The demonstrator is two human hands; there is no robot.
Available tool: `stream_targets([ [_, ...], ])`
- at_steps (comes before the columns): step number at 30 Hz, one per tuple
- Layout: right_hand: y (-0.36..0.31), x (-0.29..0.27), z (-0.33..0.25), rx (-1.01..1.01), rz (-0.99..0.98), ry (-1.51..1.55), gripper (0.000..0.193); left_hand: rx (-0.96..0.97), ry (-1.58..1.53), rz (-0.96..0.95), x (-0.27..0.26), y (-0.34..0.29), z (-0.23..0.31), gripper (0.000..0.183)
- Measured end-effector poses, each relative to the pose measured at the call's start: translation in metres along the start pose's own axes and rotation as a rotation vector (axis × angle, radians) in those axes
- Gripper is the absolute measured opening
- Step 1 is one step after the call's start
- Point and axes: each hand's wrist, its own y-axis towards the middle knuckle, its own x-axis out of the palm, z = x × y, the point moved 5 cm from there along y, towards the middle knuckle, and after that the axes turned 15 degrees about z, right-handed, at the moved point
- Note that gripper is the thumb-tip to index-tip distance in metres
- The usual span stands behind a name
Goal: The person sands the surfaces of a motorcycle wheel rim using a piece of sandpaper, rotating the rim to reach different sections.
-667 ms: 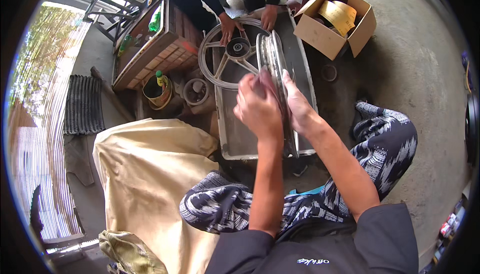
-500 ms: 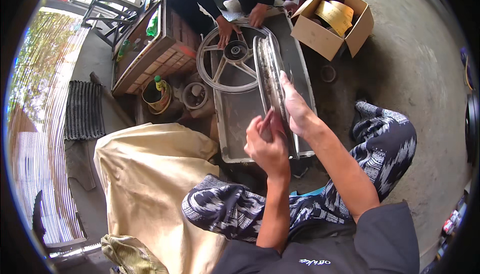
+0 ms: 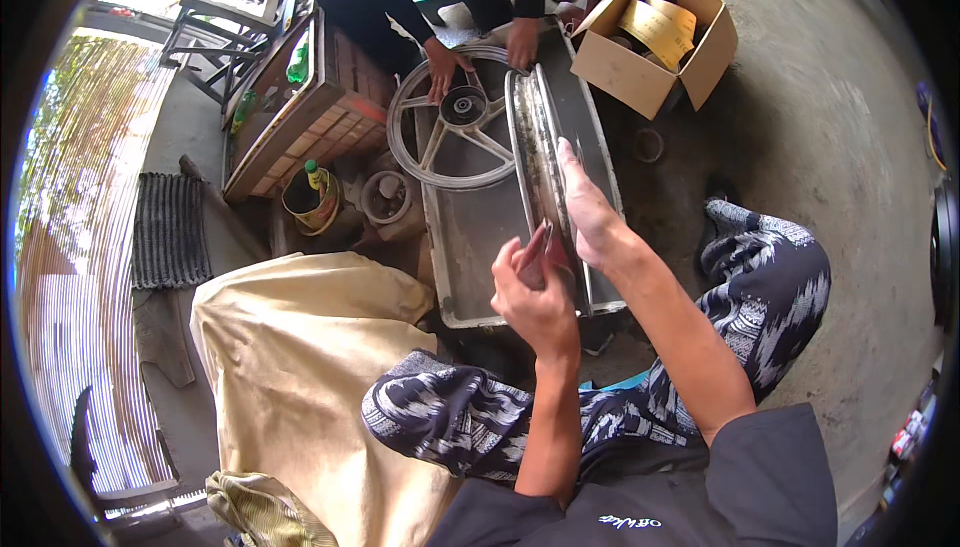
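Observation:
A grey metal wheel (image 3: 537,132) stands on edge over a shallow tray (image 3: 470,277), its worn, stained rim channel facing up at me. My right hand (image 3: 592,215) grips the right side of this wheel, fingers partly hidden. In my left hand (image 3: 535,297) is a folded reddish-brown piece of sandpaper (image 3: 536,255), pinched at the near part of the rim. Farther off, a second spoked wheel (image 3: 428,152) lies flat across the tray. A co-worker's two hands (image 3: 442,69) rest on and beside that wheel.
An open cardboard box (image 3: 625,75) with yellow sheets stands right of the tray. Left of it are a bucket (image 3: 318,212) with a bottle, a pot (image 3: 388,209) and a wooden cabinet (image 3: 345,112). A beige cloth (image 3: 300,347) covers something at my left.
The view has shifted slightly. The sandpaper is angled a little differently against the rim, and my right hand keeps its hold. The co-worker's hands have shifted slightly around the flat wheel.

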Motion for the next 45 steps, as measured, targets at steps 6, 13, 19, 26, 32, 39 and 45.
stream_targets([
  [6,0.009,-0.006,0.033,0.059,-0.127,0.037,0.082,0.243,0.22,0.095,0.05,0.068,0.03,0.032],
  [13,-0.002,0.0,-0.003,0.036,-0.014,0.006,0.083,0.118,0.13,0.025,0.017,0.018,0.018,0.035],
  [19,0.007,-0.006,0.023,-0.049,0.089,-0.102,0.093,0.104,0.137,0.047,0.016,0.031,0.018,0.036],
  [26,0.012,-0.004,0.008,0.082,-0.025,0.075,0.076,0.184,0.214,-0.009,0.051,0.058,0.025,0.048],
  [32,0.003,0.001,0.009,-0.17,0.046,-0.025,0.082,-0.084,0.153,-0.008,0.003,0.01,-0.006,0.06],
  [39,-0.006,0.012,0.007,0.121,-0.054,0.138,0.064,0.07,0.408,0.02,0.042,0.06,0.016,0.067],
  [45,0.01,0.0,0.004,0.056,-0.09,0.107,0.065,0.007,0.343,-0.033,-0.014,-0.009,-0.024,0.054],
])
